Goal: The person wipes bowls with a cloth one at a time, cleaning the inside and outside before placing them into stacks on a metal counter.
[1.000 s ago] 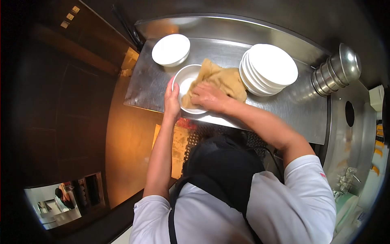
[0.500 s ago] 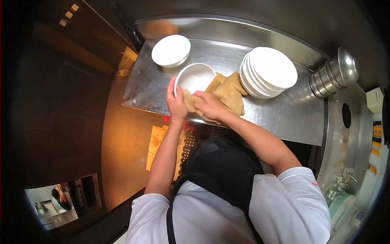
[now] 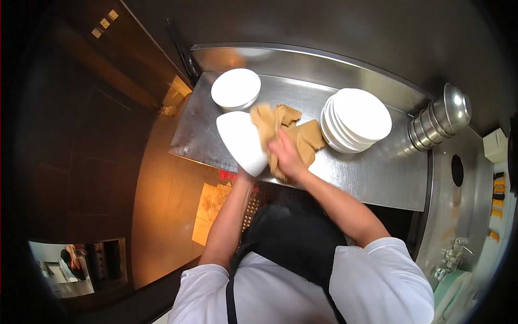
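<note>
A white bowl [image 3: 240, 141] is tipped on its side over the near left part of the steel counter, its outer surface facing up. My left hand [image 3: 246, 174] holds it from below, with the fingers mostly hidden behind the bowl. Bunched in my right hand [image 3: 287, 155] is a tan cloth [image 3: 263, 125], which touches the bowl's right side. More tan cloth [image 3: 306, 138] lies on the counter just beyond that hand. Behind the held bowl stands another white bowl [image 3: 236, 88]. A stack of white bowls [image 3: 360, 115] is to the right of the cloth.
The steel counter [image 3: 377, 178] has a raised back edge. Nested metal bowls [image 3: 440, 120] lean at its right end. Farther right are a faucet [image 3: 457, 249] and a white box [image 3: 495, 144]. A small opening [image 3: 75, 267] shows at the lower left.
The held bowl has turned from its inside facing up to its outside showing. My right hand and the cloth have moved from the bowl's near rim to its right side. The view has shifted slightly.
</note>
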`<control>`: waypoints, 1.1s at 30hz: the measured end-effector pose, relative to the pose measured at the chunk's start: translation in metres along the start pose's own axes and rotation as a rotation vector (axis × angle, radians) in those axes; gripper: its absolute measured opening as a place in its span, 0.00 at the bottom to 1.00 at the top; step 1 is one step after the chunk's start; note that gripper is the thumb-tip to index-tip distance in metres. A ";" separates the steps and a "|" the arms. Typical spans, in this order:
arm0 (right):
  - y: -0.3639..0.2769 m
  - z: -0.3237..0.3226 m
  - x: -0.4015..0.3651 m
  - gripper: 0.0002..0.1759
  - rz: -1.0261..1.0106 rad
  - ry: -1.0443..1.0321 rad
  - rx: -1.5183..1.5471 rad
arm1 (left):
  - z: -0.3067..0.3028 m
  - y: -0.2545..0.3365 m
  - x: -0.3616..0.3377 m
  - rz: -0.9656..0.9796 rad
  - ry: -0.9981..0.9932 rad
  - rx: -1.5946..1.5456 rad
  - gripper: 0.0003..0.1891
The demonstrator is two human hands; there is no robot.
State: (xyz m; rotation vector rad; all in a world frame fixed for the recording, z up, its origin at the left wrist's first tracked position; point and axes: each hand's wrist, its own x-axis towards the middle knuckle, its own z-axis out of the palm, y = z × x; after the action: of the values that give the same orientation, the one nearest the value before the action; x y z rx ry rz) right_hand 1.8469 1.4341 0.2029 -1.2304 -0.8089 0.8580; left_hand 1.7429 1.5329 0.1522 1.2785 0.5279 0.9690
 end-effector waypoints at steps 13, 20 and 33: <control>-0.105 -0.002 0.032 0.33 -0.067 -0.258 0.290 | 0.011 0.051 -0.016 -0.200 -0.153 -0.118 0.14; -0.069 0.010 -0.027 0.35 -0.250 0.012 0.262 | 0.014 0.087 0.036 0.260 0.505 0.448 0.13; -0.084 -0.034 0.012 0.20 -0.248 0.529 -0.403 | 0.014 0.116 0.018 -0.065 0.262 0.083 0.32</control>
State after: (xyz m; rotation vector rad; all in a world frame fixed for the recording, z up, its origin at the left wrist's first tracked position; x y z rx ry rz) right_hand 1.8920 1.4192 0.2816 -1.5776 -0.6939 0.1463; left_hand 1.7279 1.5396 0.2693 1.2069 0.8152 1.0762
